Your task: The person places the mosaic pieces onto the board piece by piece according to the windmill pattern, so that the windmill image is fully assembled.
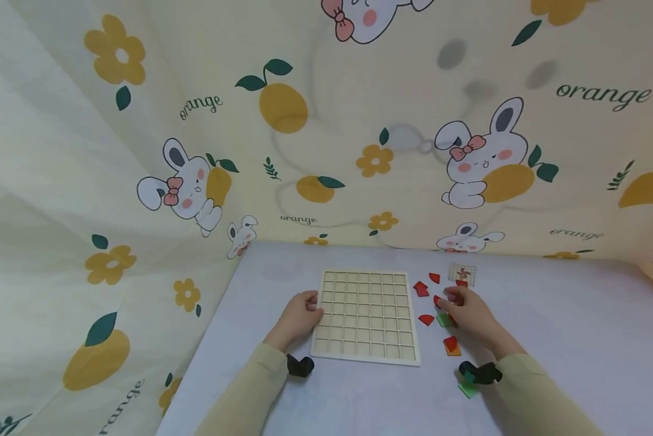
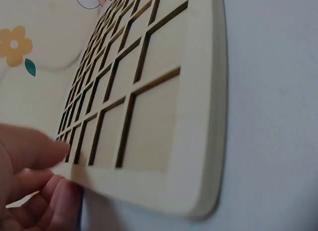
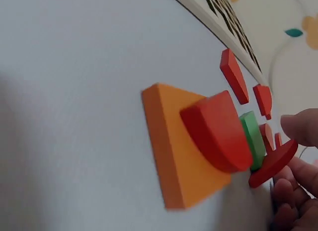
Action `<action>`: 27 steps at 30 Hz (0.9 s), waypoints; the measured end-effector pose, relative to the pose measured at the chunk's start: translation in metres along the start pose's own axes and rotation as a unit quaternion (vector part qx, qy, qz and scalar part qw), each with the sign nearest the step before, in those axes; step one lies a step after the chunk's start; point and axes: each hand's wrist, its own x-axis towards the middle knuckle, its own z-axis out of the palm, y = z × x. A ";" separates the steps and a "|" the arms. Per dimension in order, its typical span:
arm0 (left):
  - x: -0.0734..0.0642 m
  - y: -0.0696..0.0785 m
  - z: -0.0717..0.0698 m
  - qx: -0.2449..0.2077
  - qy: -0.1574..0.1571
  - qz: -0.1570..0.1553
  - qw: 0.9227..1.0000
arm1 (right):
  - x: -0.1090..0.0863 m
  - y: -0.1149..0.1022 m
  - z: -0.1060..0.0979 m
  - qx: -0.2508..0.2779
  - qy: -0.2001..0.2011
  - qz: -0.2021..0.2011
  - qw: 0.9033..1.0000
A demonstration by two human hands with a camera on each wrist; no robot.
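A pale wooden grid board (image 1: 367, 321) with rows of square recesses lies on the table. My left hand (image 1: 299, 318) holds its left edge, fingers and thumb at the rim; the left wrist view shows the fingers (image 2: 30, 146) beside the frame. Right of the board, my right hand (image 1: 470, 312) is over several small coloured pieces, thumb and forefinger apart. A red curved piece (image 3: 273, 164) sits by those fingertips, beside a green block (image 3: 253, 139). Nearer the right wrist camera, a red rounded wedge (image 3: 218, 131) rests on an orange square block (image 3: 169, 156).
A red arrow-shaped piece (image 1: 421, 289) and red fan-shaped pieces (image 1: 426, 320) lie along the board's right side. Behind them is a small gridded card (image 1: 462, 274) with a red figure. A green square (image 1: 468, 390) lies near the right wrist. Printed cloth (image 1: 331, 206) hangs behind the table.
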 end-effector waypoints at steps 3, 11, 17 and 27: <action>0.002 -0.003 0.003 0.003 0.009 0.007 1.000 | 0.003 0.002 0.004 0.009 0.003 0.016 1.000; 0.005 -0.006 0.008 0.011 0.033 0.033 0.999 | 0.007 0.004 0.007 0.021 0.009 0.018 1.000; 0.004 -0.002 0.008 0.015 0.038 0.043 0.998 | 0.011 0.002 0.006 0.018 0.022 0.021 0.999; 0.004 -0.001 0.005 0.009 0.033 0.028 0.999 | 0.007 -0.004 0.009 0.023 0.022 0.042 0.999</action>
